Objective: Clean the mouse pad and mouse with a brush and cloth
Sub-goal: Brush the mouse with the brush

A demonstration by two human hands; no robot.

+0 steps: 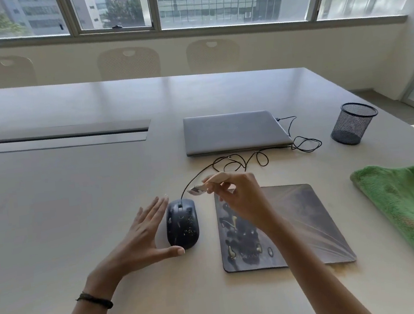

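Dusty wired mouse (182,224) on surface (76,197), just left of mouse pad (305,218). Left hand (143,239) spread open beside it, holding nothing; right hand (241,199) pinches small brush (204,185) above its cord end. Mouse light, slick, likely skids: brace sides

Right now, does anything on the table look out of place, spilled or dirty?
Yes. The mouse sits on the table, left of the mouse pad, and pale specks dot its top. Its cable lies in loose tangled loops in front of the laptop. Nothing looks spilled or broken.
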